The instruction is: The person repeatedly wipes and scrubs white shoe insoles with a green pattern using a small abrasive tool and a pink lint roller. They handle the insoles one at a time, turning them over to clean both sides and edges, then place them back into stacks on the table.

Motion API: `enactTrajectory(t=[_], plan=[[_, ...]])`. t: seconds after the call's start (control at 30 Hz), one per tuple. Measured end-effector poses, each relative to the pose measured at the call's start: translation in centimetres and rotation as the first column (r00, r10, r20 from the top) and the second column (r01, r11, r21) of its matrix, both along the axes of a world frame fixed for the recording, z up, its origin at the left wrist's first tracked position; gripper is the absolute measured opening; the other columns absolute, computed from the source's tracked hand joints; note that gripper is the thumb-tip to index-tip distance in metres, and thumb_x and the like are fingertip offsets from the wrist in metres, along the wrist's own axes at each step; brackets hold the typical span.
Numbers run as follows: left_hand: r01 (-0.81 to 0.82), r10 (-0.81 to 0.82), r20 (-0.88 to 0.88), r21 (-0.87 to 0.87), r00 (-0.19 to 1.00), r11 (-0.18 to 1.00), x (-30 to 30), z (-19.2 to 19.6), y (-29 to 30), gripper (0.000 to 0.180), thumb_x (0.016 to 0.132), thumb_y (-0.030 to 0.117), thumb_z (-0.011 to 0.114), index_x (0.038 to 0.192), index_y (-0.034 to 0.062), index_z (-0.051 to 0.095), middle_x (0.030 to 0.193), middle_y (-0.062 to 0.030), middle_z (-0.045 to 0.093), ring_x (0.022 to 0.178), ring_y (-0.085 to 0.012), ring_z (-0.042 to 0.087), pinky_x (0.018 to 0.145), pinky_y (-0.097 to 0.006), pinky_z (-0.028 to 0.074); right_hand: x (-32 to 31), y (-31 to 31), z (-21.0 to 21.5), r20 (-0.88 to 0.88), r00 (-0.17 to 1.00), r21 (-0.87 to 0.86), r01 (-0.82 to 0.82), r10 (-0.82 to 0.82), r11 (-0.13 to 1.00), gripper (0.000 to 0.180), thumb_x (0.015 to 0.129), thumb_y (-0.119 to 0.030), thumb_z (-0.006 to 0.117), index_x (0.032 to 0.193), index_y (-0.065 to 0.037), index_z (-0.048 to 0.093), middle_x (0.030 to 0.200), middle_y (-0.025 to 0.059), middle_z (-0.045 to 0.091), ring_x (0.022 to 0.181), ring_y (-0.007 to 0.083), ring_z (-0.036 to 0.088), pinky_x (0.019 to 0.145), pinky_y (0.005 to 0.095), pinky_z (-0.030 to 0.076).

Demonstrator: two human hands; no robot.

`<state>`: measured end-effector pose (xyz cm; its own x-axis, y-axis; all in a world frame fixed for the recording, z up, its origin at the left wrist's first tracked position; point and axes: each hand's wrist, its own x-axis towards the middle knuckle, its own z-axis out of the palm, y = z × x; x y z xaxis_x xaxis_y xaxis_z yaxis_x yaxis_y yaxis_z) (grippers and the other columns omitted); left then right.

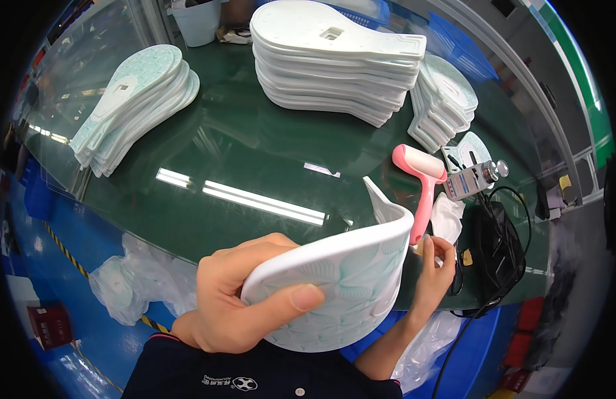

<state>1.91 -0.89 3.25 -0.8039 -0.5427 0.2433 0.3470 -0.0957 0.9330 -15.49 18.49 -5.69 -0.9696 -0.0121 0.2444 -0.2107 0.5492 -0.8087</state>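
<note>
left hand (245, 302) grips the wide end of the white paddle-shaped plastic panel with pale-green embossed pattern (334, 292), long axis running up-right toward the pink-handled lint roller (422, 183), where right hand (433, 269) pinches the panel's narrow end just below the roller's handle

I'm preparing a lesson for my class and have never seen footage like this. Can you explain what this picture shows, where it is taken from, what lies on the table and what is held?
There is no machine here: a person works with bare hands, filmed by a wide-angle camera worn on the head, looking down, so straight edges bend. The left hand has a grip on a white racket-shaped plastic panel. The right hand pinches its far edge, where a thin film seems to lift. On the dark green table lie three stacks of similar panels, a pink roller and a small tool with a black cable.
</note>
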Motion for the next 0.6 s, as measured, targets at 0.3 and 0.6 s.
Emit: enactTrajectory(t=[0.3,0.6], plan=[[0.12,-0.117,0.065,-0.038,0.991,0.992,-0.5,1.6,-1.3,0.022,0.069,0.003,0.07,0.089,-0.0041,0.063,0.081,-0.0113,0.064,0.073,-0.0129,0.06,0.065,-0.024,0.047,3.2,-5.9,7.6,-0.402,0.633,-0.294,-0.774,0.662,0.561,0.064,0.069,-0.034,0.071,0.116,0.004,0.049,0.116,0.0185,0.051,0.113,0.0243,0.046,0.099,0.0415,0.027],[0.32,-0.298,-0.121,0.257,0.947,0.912,-0.7,0.0,-4.9,0.049,0.08,0.006,0.055,0.123,-0.0076,0.035,0.099,-0.0198,0.059,0.09,-0.0198,0.06,0.079,-0.03,0.047,5.2,-7.0,8.7,-0.285,0.843,-0.804,-0.47,0.456,0.365,0.033,0.072,-0.005,0.067,0.101,-0.001,0.052,0.088,0.0077,0.058,0.08,0.0144,0.055,0.076,0.0307,0.046]])
